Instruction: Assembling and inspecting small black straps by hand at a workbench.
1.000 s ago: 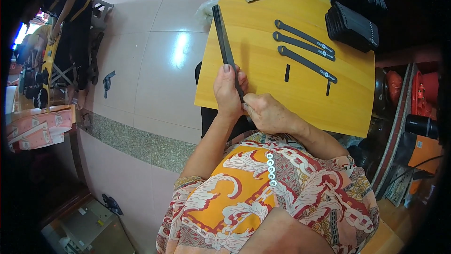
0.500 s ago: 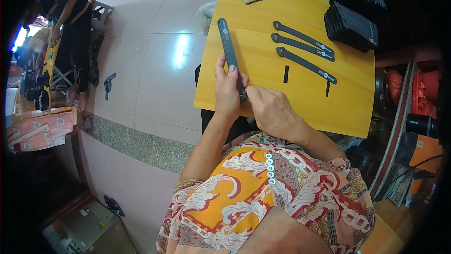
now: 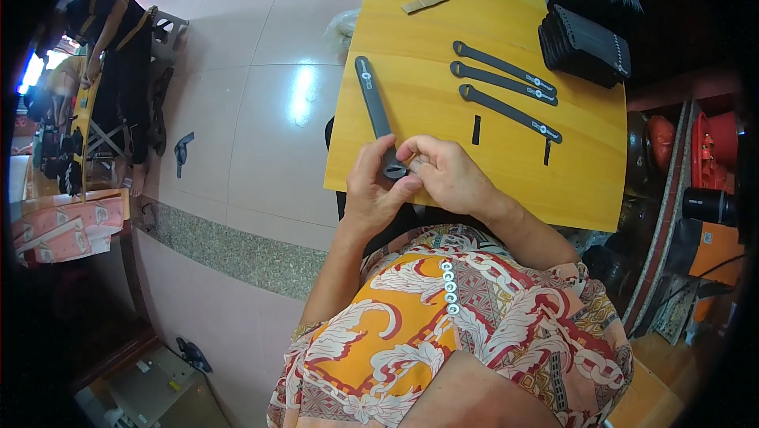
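Observation:
My left hand grips a dark strap near its slotted end, with the long part pointing away over the left side of the yellow table. My right hand is closed at that slotted end, fingertips together beside the slot; what lies between them is too small to make out. To the right, three similar dark straps with white print lie side by side on the table. Nearer me are two short black strips.
The yellow table carries a small tan strip at the far side and stacks of dark straps at the far right. A shelf with red items stands right of it. At far left, another person works at a table.
The strap has come down nearer to me, its far tip lower and slightly left. My left hand has shifted toward the slotted end, and my right fingers have moved in against it.

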Demonstrator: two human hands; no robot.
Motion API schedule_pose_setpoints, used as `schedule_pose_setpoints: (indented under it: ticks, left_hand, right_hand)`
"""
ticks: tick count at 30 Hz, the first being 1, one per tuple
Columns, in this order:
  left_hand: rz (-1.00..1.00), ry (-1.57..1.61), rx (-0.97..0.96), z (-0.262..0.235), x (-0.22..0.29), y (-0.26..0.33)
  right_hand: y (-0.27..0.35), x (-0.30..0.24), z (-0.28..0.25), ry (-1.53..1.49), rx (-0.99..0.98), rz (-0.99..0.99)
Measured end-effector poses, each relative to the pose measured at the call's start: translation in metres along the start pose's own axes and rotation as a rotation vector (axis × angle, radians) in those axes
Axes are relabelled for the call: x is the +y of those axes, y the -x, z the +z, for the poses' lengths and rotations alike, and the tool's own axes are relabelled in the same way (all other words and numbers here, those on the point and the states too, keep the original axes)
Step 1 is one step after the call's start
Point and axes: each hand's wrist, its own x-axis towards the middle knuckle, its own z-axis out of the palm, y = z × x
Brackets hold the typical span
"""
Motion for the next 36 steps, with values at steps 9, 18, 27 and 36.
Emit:
schedule_pose_setpoints:
  ticks: [9,18,27,36]
  left_hand:
    - [0.146,-0.225,-0.174,-0.015,0.016,-0.008]
    - [0.041,-0.246,-0.246,-0.023,0.008,0.000]
    - [0.285,-0.534,-0.049,-0.017,0.006,0.004]
    - [0.077,-0.175,-0.109,-0.015,-0.002,0.012]
  right_hand:
    - [-0.023,-0.009,-0.005,-0.234,-0.186,0.184]
    - [-0.034,0.001,-0.004,-0.344,-0.238,0.274]
    - [-0.035,-0.007,0.004,-0.107,-0.213,0.120]
    - [-0.042,-0.004,-0.002,-0.567,-0.305,0.323]
